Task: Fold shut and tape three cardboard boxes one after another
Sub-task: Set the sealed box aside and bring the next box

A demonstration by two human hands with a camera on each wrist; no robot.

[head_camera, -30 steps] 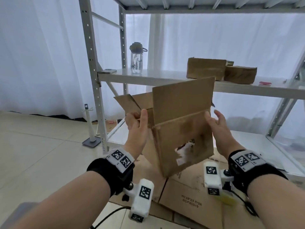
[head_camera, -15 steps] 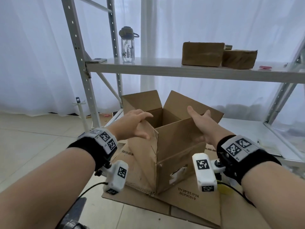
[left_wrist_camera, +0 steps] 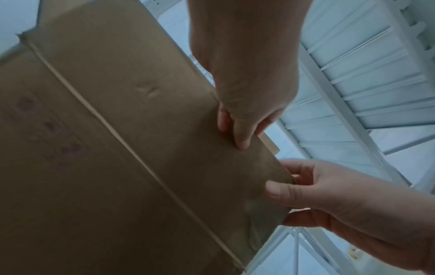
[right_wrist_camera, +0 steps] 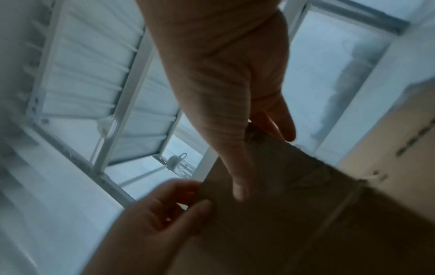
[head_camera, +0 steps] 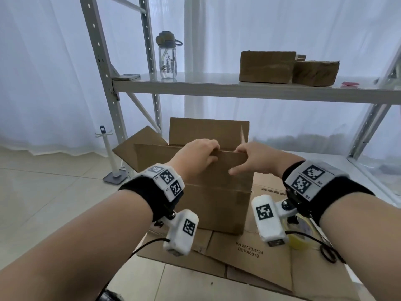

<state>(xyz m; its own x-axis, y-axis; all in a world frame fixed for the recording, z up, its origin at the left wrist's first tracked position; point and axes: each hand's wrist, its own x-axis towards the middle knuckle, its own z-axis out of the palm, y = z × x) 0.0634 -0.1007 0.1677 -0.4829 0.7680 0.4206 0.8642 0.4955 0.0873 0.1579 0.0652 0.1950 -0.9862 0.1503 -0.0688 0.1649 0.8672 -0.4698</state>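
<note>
Left hand [head_camera: 196, 156] and right hand [head_camera: 252, 158] each pinch the near flap's top edge. Box [head_camera: 219, 205] stands upright, opening up, long axis running left-right between them.

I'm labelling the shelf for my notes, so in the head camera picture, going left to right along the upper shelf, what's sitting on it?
Flat dark item → water bottle → larger cardboard box → smaller cardboard box → small pink object.
</note>
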